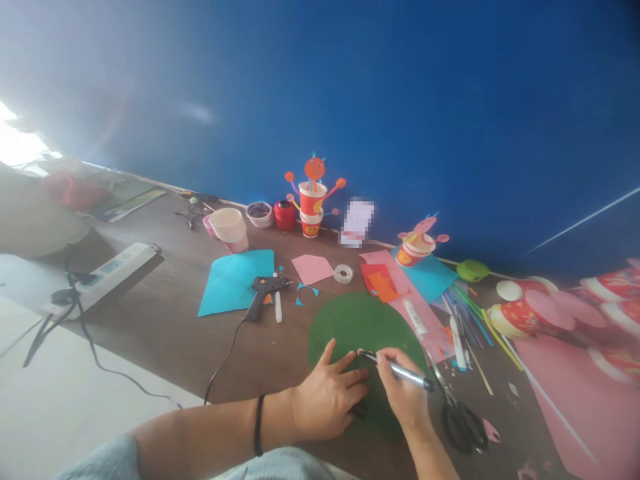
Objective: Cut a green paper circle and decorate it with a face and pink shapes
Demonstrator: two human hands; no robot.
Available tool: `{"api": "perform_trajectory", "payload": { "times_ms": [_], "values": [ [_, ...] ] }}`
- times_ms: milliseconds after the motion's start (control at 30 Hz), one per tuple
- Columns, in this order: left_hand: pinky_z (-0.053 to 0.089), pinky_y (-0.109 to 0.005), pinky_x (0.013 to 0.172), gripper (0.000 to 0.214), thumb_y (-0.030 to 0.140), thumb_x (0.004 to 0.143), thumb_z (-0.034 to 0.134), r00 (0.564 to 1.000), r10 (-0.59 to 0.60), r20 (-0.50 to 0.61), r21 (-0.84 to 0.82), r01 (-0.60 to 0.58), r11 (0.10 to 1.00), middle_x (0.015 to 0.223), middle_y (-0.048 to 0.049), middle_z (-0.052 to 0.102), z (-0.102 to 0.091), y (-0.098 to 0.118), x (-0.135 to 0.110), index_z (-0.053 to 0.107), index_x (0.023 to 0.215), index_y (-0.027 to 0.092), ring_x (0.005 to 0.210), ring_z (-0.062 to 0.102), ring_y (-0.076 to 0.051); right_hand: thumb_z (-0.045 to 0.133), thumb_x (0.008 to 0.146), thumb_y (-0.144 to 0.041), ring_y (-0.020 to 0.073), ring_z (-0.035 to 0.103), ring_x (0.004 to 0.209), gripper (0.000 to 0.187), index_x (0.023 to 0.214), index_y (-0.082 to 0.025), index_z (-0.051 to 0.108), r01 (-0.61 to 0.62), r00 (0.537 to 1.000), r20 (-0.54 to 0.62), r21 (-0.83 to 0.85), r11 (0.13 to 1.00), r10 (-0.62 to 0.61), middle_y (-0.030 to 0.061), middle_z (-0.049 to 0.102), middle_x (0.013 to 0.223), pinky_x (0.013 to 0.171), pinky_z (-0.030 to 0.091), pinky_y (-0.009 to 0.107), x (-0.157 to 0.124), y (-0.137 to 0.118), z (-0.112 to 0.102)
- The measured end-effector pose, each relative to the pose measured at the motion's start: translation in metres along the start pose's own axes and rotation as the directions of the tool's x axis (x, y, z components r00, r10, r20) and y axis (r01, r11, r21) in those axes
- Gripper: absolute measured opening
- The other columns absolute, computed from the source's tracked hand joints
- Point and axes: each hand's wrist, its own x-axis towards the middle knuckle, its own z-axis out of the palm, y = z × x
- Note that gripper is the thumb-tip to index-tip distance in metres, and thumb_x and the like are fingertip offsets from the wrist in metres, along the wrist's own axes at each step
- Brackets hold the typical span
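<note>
In right hand (406,395), pen (400,372) on paper (350,320)

Deep blue wall (400,100) spanning the whole upper frame. Over at upper left, hard white light (15,140) flaring, hazing that corner. Through the middle, dark brown table (165,320) running aslant; lower left, pale white surface (50,413).

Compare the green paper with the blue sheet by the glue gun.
The green paper is round and dark; the blue sheet is four-sided and light. The left hand rests on the green paper; no hand touches the blue sheet. Both lie flat on the table.
</note>
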Motion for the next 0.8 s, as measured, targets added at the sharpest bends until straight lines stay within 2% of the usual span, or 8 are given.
{"api": "perform_trajectory", "payload": {
  "times_ms": [800],
  "values": [
    [-0.002,-0.060,0.107,0.034,0.029,0.084,0.051,1.000,-0.003,-0.021,0.028,0.004,1.000,0.129,-0.0060,0.055,0.0008,0.0010,0.0004,0.055,0.117,0.023,0.133,0.032,-0.028,0.050,0.086,-0.036,0.0145,0.058,0.056,0.022,0.076,-0.018,0.059,0.008,1.000,0.010,0.031,0.999,-0.009,0.0014,0.062,0.064,0.055,0.047,0.023,0.0011,0.0005,-0.0006]
  ]
}}
